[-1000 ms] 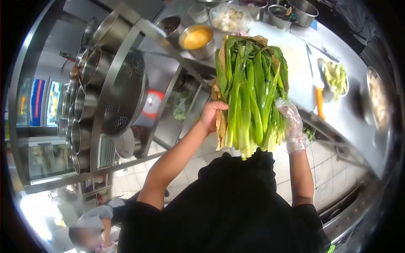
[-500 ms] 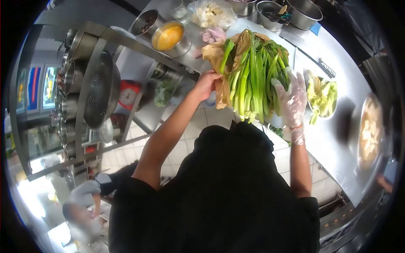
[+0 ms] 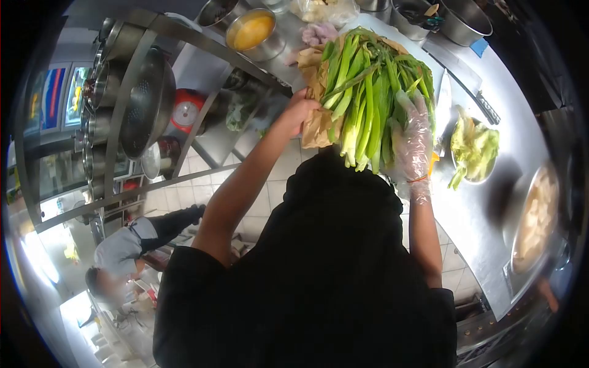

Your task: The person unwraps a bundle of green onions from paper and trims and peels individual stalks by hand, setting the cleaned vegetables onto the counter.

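Green stalks [image 3: 359,104] with leafy tops are held in a loose bundle in front of the torso, in brown paper [image 3: 319,130] that shows chiefly along the left side. The long axis is set roughly away from the body: the pale cut ends are pointed back toward the person's dark shirt [image 3: 343,245], while the leaves are spread toward the far side and to the right. Both hands are placed at the flanks of the bundle, so its width is bracketed between them. By the left hand [image 3: 299,112], which is bare, the left edge of the paper is gripped; the fingertips are partly hidden, and the stalks are just beside it on the inner side. The right hand [image 3: 412,138], in a clear plastic glove, is nearer to the stalks, being laid directly over their right side with fingers extended forward along the leaves rather than curled; whether any stalk is pinched beneath cannot be told. Just right of the bundle, a knife [image 3: 444,101] is seen on the steel table [image 3: 469,205], with a bowl of pale leaves [image 3: 473,150] farther right. Beyond the left hand, a pot of yellow liquid [image 3: 253,32] is seen.
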Demonstrator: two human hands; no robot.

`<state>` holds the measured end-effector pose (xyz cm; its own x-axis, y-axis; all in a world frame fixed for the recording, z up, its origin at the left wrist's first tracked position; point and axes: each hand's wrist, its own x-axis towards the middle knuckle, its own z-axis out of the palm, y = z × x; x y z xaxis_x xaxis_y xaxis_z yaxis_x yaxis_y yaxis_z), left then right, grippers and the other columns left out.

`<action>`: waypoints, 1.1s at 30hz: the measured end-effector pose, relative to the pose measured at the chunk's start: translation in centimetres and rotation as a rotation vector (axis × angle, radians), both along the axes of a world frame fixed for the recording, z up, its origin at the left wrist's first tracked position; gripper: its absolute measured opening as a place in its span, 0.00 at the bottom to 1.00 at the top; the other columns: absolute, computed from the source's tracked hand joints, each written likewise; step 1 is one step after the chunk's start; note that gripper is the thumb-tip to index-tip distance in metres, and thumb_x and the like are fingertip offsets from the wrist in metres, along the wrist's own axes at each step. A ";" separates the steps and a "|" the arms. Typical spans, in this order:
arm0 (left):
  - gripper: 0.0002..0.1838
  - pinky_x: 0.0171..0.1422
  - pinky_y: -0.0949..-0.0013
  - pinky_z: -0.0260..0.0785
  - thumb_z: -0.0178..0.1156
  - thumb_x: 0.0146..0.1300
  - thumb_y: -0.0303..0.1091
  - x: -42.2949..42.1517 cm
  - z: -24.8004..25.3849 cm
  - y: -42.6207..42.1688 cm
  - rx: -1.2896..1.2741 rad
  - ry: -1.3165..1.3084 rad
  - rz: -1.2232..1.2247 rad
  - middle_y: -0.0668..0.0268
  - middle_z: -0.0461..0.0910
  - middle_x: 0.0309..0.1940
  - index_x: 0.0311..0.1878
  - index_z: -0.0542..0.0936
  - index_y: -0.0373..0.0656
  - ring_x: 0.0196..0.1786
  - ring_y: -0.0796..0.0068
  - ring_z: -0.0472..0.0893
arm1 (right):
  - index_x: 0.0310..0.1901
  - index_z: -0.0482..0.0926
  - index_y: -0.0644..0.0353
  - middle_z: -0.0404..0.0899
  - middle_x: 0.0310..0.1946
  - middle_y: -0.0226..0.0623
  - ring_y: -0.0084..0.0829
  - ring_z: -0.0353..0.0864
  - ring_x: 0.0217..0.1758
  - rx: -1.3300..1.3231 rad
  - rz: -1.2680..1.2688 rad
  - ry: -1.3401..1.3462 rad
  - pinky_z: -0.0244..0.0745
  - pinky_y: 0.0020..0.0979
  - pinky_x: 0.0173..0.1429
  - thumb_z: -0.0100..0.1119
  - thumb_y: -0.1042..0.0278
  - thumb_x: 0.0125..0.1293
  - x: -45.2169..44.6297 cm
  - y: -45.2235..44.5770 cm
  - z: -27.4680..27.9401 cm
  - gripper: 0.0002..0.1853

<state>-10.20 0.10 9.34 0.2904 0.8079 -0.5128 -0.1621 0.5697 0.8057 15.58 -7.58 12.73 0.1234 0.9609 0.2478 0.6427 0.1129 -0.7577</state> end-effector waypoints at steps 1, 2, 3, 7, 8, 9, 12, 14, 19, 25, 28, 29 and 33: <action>0.28 0.56 0.58 0.78 0.48 0.54 0.17 0.0 -0.1 -0.2 -0.008 0.000 0.002 0.54 0.78 0.53 0.62 0.69 0.36 0.52 0.60 0.82 | 0.62 0.73 0.56 0.63 0.68 0.54 0.51 0.61 0.72 0.022 0.021 -0.024 0.59 0.40 0.73 0.55 0.81 0.59 0.4 -0.1 -0.2 0.27; 0.28 0.56 0.58 0.78 0.48 0.55 0.18 -0.1 0.0 -0.4 -0.020 -0.042 0.005 0.54 0.78 0.53 0.62 0.69 0.36 0.51 0.60 0.82 | 0.61 0.73 0.57 0.65 0.67 0.52 0.49 0.62 0.72 0.053 0.032 0.043 0.59 0.39 0.73 0.56 0.80 0.59 0.5 -0.3 -0.3 0.26; 0.28 0.57 0.58 0.77 0.48 0.55 0.18 0.0 0.0 -0.4 -0.029 -0.084 0.007 0.53 0.78 0.53 0.62 0.69 0.36 0.51 0.60 0.82 | 0.61 0.73 0.57 0.65 0.67 0.52 0.49 0.62 0.72 0.050 0.030 0.042 0.59 0.39 0.73 0.56 0.80 0.59 0.5 -0.2 -0.5 0.26; 0.27 0.58 0.58 0.76 0.50 0.56 0.21 -0.1 0.0 -0.4 -0.080 -0.056 0.034 0.53 0.78 0.54 0.63 0.68 0.36 0.52 0.60 0.82 | 0.55 0.77 0.59 0.69 0.64 0.51 0.47 0.67 0.68 0.040 -0.042 0.202 0.61 0.39 0.71 0.54 0.83 0.59 1.3 0.4 -0.5 0.21; 0.26 0.57 0.56 0.77 0.49 0.56 0.21 -0.2 -0.4 -0.3 -0.099 -0.109 0.066 0.53 0.78 0.53 0.62 0.69 0.36 0.51 0.59 0.82 | 0.53 0.78 0.60 0.70 0.63 0.51 0.47 0.69 0.67 0.029 -0.047 0.221 0.62 0.39 0.71 0.54 0.83 0.59 1.5 0.4 -0.5 0.20; 0.25 0.55 0.55 0.78 0.48 0.57 0.21 -0.4 -0.5 -0.3 -0.120 -0.163 0.097 0.53 0.78 0.52 0.61 0.69 0.37 0.50 0.59 0.83 | 0.53 0.78 0.60 0.70 0.63 0.51 0.47 0.69 0.67 0.028 -0.051 0.223 0.62 0.39 0.71 0.54 0.83 0.59 1.4 0.4 -0.4 0.20; 0.26 0.56 0.55 0.77 0.49 0.57 0.22 -1.0 -0.9 0.2 -0.133 -0.227 0.062 0.54 0.78 0.53 0.62 0.69 0.37 0.51 0.59 0.82 | 0.51 0.79 0.59 0.72 0.61 0.52 0.48 0.72 0.64 0.030 -0.072 0.200 0.65 0.40 0.69 0.57 0.81 0.59 1.2 0.6 0.2 0.17; 0.27 0.57 0.55 0.77 0.50 0.57 0.23 -1.0 -1.0 0.4 -0.126 -0.222 0.045 0.54 0.78 0.52 0.63 0.68 0.37 0.51 0.60 0.82 | 0.51 0.80 0.59 0.73 0.59 0.52 0.49 0.73 0.61 0.218 -0.066 0.020 0.68 0.42 0.66 0.61 0.75 0.60 -0.7 0.7 1.9 0.16; 0.26 0.60 0.58 0.74 0.52 0.60 0.26 0.2 1.6 -0.2 -0.077 -0.131 -0.048 0.56 0.76 0.55 0.64 0.67 0.37 0.53 0.62 0.80 | 0.50 0.81 0.54 0.70 0.62 0.53 0.57 0.66 0.67 0.260 0.132 -0.247 0.61 0.56 0.68 0.66 0.71 0.54 -6.1 3.0 2.9 0.19; 0.20 0.52 0.59 0.77 0.51 0.63 0.32 -3.4 -1.0 1.8 -0.255 -0.203 -0.056 0.54 0.82 0.43 0.54 0.75 0.30 0.44 0.61 0.83 | 0.42 0.83 0.56 0.68 0.64 0.51 0.57 0.61 0.71 0.146 0.305 -0.352 0.58 0.55 0.70 0.63 0.77 0.47 -5.4 4.9 1.6 0.16; 0.18 0.51 0.58 0.77 0.52 0.64 0.34 -3.7 -2.6 2.1 -0.256 -0.408 0.061 0.53 0.83 0.40 0.50 0.77 0.29 0.41 0.59 0.84 | 0.38 0.83 0.57 0.70 0.62 0.49 0.55 0.63 0.70 0.233 0.248 -0.244 0.58 0.54 0.71 0.59 0.79 0.48 -3.7 5.0 1.9 0.13; 0.18 0.51 0.58 0.77 0.52 0.64 0.34 -4.2 -2.8 2.2 -0.250 -0.427 0.106 0.53 0.83 0.40 0.50 0.77 0.29 0.41 0.59 0.84 | 0.37 0.83 0.58 0.71 0.62 0.48 0.54 0.64 0.70 0.260 0.229 -0.160 0.58 0.54 0.71 0.58 0.79 0.48 -3.2 5.0 2.0 0.13; 0.22 0.58 0.56 0.75 0.48 0.67 0.35 -6.1 -7.9 2.8 -0.235 -0.482 0.057 0.50 0.81 0.50 0.59 0.73 0.29 0.49 0.57 0.83 | 0.43 0.82 0.56 0.73 0.61 0.48 0.50 0.66 0.70 0.230 0.071 0.247 0.58 0.50 0.74 0.58 0.71 0.58 -0.7 4.1 1.7 0.11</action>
<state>-16.33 2.93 1.43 0.4969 0.7087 -0.5008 -0.5180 0.7053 0.4841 14.90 -3.49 14.41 0.1412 0.8918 0.4297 0.4278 0.3365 -0.8389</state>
